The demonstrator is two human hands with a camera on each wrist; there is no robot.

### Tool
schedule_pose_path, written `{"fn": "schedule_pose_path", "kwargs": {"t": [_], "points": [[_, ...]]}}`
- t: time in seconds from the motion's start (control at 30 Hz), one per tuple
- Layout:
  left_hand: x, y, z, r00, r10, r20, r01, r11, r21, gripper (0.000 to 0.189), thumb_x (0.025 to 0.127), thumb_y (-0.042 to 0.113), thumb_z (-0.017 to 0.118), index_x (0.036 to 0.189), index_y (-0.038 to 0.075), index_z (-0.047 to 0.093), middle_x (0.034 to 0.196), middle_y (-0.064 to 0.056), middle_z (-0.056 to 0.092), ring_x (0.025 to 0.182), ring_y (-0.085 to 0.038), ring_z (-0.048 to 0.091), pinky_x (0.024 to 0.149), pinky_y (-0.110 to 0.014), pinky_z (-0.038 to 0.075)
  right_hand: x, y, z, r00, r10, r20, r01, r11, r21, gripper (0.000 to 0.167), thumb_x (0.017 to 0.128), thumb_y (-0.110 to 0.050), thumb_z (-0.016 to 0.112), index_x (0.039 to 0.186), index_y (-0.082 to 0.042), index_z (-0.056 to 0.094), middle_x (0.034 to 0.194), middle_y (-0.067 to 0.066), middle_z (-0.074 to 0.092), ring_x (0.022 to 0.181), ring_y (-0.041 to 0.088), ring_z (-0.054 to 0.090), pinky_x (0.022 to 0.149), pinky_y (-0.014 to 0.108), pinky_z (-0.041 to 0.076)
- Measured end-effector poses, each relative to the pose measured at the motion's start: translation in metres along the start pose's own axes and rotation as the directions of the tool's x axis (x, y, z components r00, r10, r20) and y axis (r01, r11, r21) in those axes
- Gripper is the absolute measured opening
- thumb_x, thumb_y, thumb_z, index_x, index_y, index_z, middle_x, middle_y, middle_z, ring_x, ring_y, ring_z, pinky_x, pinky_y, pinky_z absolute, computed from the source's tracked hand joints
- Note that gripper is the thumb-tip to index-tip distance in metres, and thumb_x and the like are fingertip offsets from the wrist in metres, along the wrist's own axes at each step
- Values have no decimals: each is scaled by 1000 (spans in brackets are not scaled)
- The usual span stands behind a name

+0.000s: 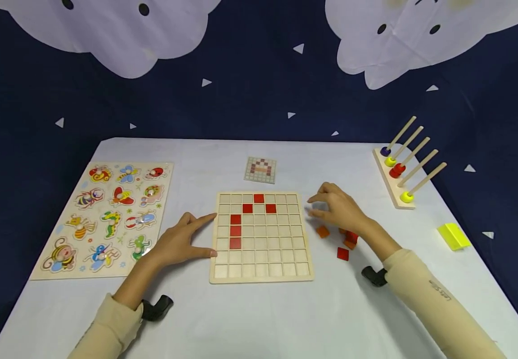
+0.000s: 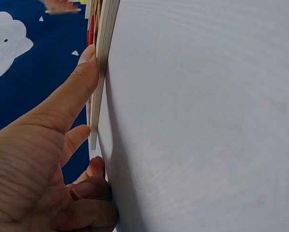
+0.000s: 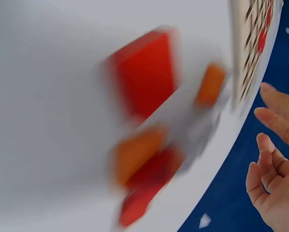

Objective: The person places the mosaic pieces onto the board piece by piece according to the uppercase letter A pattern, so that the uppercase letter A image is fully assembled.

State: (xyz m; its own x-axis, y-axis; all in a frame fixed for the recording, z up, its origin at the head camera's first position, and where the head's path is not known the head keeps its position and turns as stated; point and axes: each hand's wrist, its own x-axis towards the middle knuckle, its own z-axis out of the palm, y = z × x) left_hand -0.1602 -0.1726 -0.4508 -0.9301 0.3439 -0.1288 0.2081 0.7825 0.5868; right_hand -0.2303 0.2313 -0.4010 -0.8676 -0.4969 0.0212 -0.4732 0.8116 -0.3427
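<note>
A wooden grid board [image 1: 261,258] lies in the middle of the table, several red square tiles [image 1: 235,231] set in its cells. At its left edge, the thumb and straight index finger of my left hand [image 1: 179,244] touch the rim. My right hand [image 1: 341,207] hovers just past the board's right edge, fingers loosely bent and apart. Nothing shows between those fingers in the right wrist view. Below that hand lie loose tiles, among them an orange tile [image 1: 323,231] and a red tile [image 3: 146,72], some heaped together.
Behind the board lies a small pattern card [image 1: 260,170]. An insect picture puzzle [image 1: 75,274] covers the left side. A peg stand with coloured rings [image 1: 393,184] stands at the back right, and a yellow block [image 1: 454,236] sits near the right edge.
</note>
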Motion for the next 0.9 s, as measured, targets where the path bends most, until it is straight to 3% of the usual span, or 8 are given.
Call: {"fn": "schedule_pose_path", "kwargs": {"t": [0.23, 0.4, 0.57, 0.9], "points": [[0, 0, -1, 1000, 7, -1, -7, 1000, -5, 95, 71, 54, 84, 151, 23, 43, 102, -8, 44, 70, -18, 44, 61, -31, 37, -51, 43, -19, 997, 79, 3, -79, 996, -50, 27, 85, -19, 78, 106, -1, 76, 99, 11, 58, 97, 27, 49, 82, 46, 45], [1, -2, 0, 1000, 3, 0, -3, 1000, -5, 96, 71, 55, 84, 152, 24, 43, 102, -7, 44, 71, -18, 44, 61, -31, 37, -76, 63, -24, 990, 143, 3, -143, 988, -64, 21, 83, -15, 78, 99, -1, 78, 95, 10, 59, 94, 28, 50, 80, 45, 43], [0, -2, -1, 1000, 0, -3, 0, 1000, -6, 96, 71, 55, 84, 151, 24, 43, 102, -7, 44, 71, -18, 43, 61, -31, 37, -86, 73, -18, 986, 167, 19, -166, 984, -60, 22, 82, -17, 80, 98, -2, 78, 94, 8, 58, 93, 27, 51, 80, 46, 44], [-1, 1, -2, 1000, 4, -1, -4, 1000, -12, 95, 71, 52, 85, 151, 22, 43, 101, -7, 44, 69, -18, 42, 60, -31, 36, -89, 71, -9, 987, 156, -39, -159, 985, -62, 20, 80, -18, 82, 91, -1, 78, 90, 7, 58, 90, 25, 50, 76, 44, 45]]}}
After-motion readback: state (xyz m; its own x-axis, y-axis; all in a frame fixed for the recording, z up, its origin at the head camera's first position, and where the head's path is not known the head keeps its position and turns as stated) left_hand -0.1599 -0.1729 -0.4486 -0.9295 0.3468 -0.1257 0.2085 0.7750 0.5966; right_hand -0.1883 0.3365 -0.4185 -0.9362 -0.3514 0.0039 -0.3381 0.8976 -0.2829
